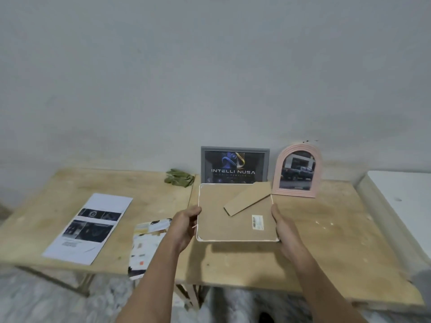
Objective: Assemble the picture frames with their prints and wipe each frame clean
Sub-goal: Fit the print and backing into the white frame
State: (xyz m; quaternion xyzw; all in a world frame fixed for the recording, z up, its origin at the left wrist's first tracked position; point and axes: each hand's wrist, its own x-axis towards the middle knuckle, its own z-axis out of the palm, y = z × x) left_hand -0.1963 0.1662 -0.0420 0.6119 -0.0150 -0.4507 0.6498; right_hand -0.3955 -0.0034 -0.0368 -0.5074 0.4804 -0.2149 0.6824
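Head view. A white-rimmed picture frame [235, 213] is held back side up above the wooden table [326, 241], casting a shadow on the boards beneath it. Its brown backing board fills the rim; a fold-out cardboard stand [248, 201] lies angled across the upper part of the backing, and a small white barcode label [257, 221] sits near the frame's right edge.

The left hand [185, 226] grips the frame's left edge, thumb over the rim and fingers curled beneath. The right hand [283, 227] grips the right edge near the lower corner, thumb lying along the rim and fingers hidden under the frame. Both forearms reach in from the bottom of the picture.

Directly behind the held frame, against the wall, a grey frame [235, 164] stands upright with a dark print reading "INTELLI NUSA". Behind and to the right of the held frame stands a pink arched frame [298, 171] holding a photograph of a vehicle; its base rests on the table just beyond the held frame's far right corner.

Behind and to the left of the held frame lies a crumpled green cloth [179, 177]. Just left of the left hand, a stack of printed sheets [147, 243] overhangs the table's near edge. Well to the left of the held frame, a white sheet [89, 227] with dark printed pictures lies flat on the table.
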